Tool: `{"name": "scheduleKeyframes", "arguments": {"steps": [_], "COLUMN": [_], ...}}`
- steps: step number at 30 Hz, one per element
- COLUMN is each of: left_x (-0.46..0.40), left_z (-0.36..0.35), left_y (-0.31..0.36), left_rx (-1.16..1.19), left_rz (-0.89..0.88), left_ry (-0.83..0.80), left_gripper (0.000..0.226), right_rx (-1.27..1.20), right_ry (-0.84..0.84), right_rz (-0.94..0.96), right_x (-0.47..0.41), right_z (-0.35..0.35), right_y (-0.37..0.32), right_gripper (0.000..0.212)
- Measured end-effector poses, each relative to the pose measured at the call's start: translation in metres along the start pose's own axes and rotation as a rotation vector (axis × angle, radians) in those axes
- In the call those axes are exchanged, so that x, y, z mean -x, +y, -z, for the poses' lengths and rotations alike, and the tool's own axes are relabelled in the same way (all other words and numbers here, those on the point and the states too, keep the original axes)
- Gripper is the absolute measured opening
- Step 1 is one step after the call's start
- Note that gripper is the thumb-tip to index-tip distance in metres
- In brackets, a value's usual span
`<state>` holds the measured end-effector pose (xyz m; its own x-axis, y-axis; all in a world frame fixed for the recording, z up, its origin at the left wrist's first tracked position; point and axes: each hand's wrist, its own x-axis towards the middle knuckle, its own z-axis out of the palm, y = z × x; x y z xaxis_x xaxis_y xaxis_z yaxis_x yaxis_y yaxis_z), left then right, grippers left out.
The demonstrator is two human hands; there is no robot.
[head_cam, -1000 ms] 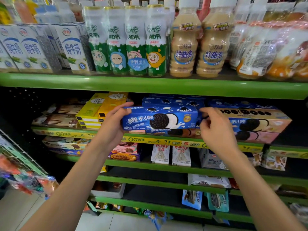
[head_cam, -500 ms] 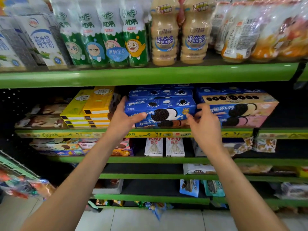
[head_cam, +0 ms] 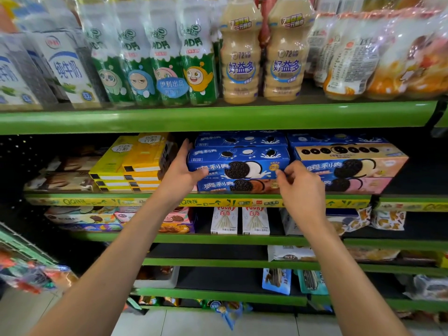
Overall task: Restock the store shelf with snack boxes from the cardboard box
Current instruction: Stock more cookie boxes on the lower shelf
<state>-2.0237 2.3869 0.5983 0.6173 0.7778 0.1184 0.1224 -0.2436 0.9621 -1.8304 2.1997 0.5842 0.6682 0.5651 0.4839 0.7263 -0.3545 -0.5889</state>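
Observation:
A blue cookie box [head_cam: 238,163] lies on top of a brown-fronted cookie box [head_cam: 242,186] on the middle shelf [head_cam: 97,202]. My left hand [head_cam: 180,173] grips the blue box's left end, thumb on its front face and fingers up along its side. At the lower right corner of the box, the curled fingers of my right hand [head_cam: 300,190] hold on. Another blue box [head_cam: 240,139] sits just behind it. The cardboard box is out of view.
Yellow boxes [head_cam: 135,161] are stacked just left of my left hand, and a stack of cookie boxes [head_cam: 351,163] stands close on the right. The green upper shelf [head_cam: 218,117] with milk cartons and drink bottles [head_cam: 240,57] hangs right above. Lower shelves hold more snacks.
The blue box has gone from held in front of the shelf to lying on the stack, pushed further in. Both hands followed it, and the view has moved closer.

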Motion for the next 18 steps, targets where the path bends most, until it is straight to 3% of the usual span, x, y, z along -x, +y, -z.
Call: {"name": "scheduleKeyframes", "arguments": {"steps": [18], "left_x": [-0.0087], "left_z": [-0.0088], "left_y": [-0.0074], "left_rx": [0.113], "left_rz": [-0.007], "left_ry": [-0.018], "left_gripper": [0.081], "right_rx": [0.075], "right_ry": [0.042], "right_rz": [0.004], "right_x": [-0.0049], "right_z": [-0.0041], "right_y": [0.0079], "right_gripper": [0.020]}}
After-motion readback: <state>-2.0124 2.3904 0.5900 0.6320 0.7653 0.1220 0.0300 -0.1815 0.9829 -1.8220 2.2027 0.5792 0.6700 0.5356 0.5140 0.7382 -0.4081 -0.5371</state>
